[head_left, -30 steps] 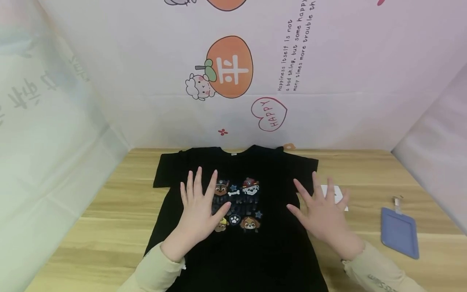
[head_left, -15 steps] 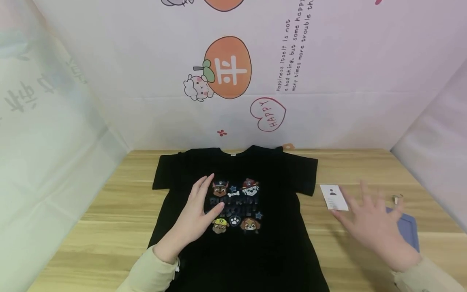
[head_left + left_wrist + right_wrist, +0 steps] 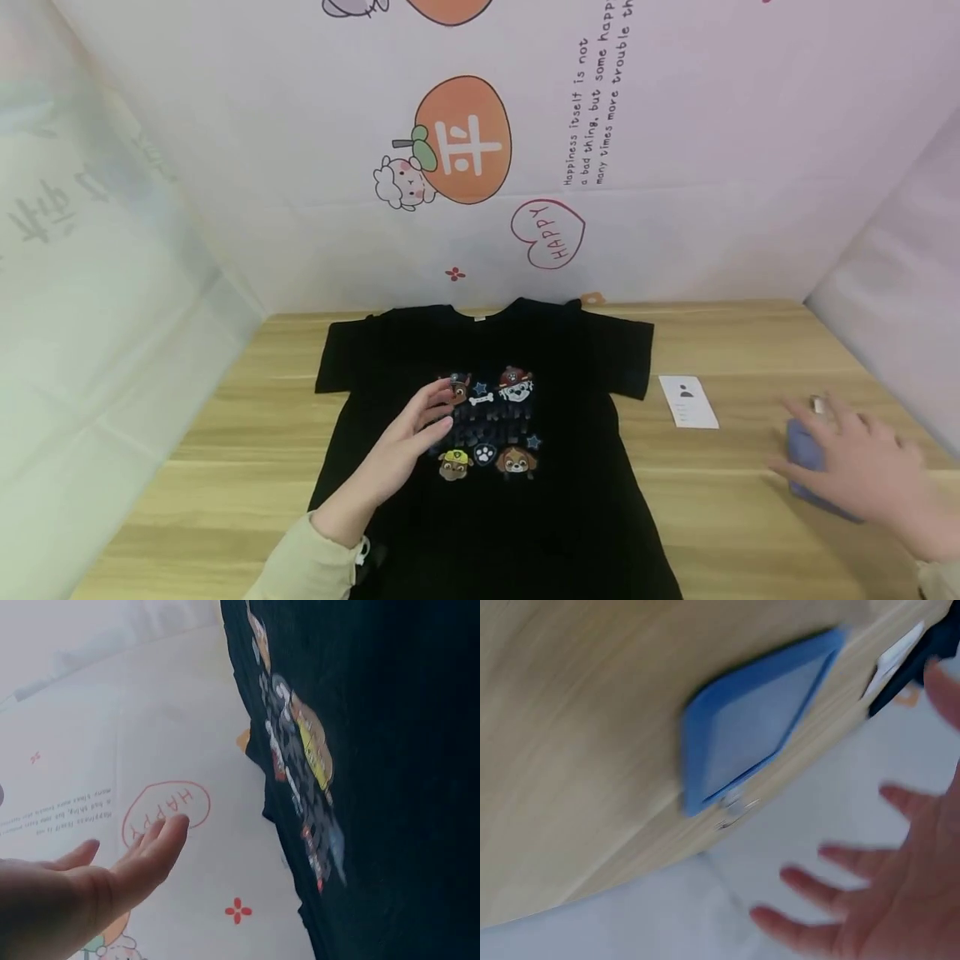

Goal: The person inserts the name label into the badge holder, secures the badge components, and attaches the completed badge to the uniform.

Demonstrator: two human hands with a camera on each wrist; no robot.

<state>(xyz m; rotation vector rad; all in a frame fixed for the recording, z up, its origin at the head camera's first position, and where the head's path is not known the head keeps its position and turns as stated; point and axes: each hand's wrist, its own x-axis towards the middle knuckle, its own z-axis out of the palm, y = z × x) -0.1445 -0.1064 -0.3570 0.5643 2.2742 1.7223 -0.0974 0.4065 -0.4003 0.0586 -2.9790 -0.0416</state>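
Note:
A black T-shirt (image 3: 495, 533) printed with cartoon dog heads lies spread flat on the wooden table. Over its print hovers my left hand (image 3: 401, 446), fingers loosely bent and holding nothing; in the left wrist view that hand (image 3: 112, 892) is apart from the cloth. On the right, my right hand (image 3: 862, 471) is above a blue badge holder (image 3: 804, 446) and hides part of it. The right wrist view shows this hand's fingers spread, with a gap between them and the badge holder (image 3: 757, 724). A white card (image 3: 688, 402) lies between shirt and holder.
The wooden table (image 3: 202, 475) ends at a white printed cloth backdrop (image 3: 675, 242). White cloth walls (image 3: 112, 292) stand at both sides. A metal clip (image 3: 817, 405) sits at the badge holder's far end.
My right hand has moved right, from beside the shirt, past the white card, to above the badge holder. My left hand has turned on its side and its fingers have relaxed.

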